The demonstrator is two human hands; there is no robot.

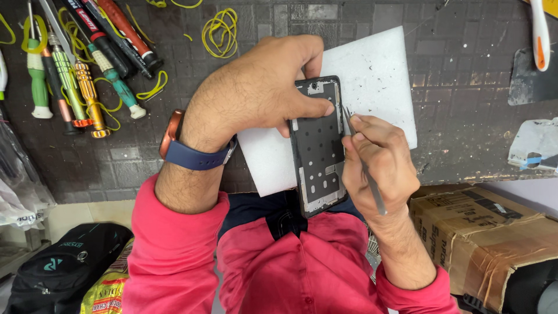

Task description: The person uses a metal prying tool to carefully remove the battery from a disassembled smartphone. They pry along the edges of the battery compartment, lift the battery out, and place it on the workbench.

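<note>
Your left hand (256, 87) reaches in from the lower left with the wrist bent and arches over the top of the phone frame (318, 145), its grip clenched on the frame: the thumb presses the frame's right edge near the upper end, and the fingers curl behind. A blue-strapped watch (192, 148) sits on that wrist, left of the frame.

Your right hand (381, 166) comes up from the lower right and lies against the frame's right edge. Its grip is pinched around thin metal tweezers (363, 163), held like a pen, with the tips touching the frame's right edge just below your left thumb.

The frame stands lengthwise, open side up. Its upper half lies over a white foam pad (378, 81) on the dark worktop (465, 70); its lower end juts past the worktop's near edge, above your red shirt (290, 267).

Far left of the frame lies a cluster of screwdrivers (81, 75) among yellow rubber bands (221, 32). Right of the frame, past the pad, the worktop shows bare tiles up to 2 grey plates (535, 145). A cardboard box (482, 238) sits lower right of the frame.
</note>
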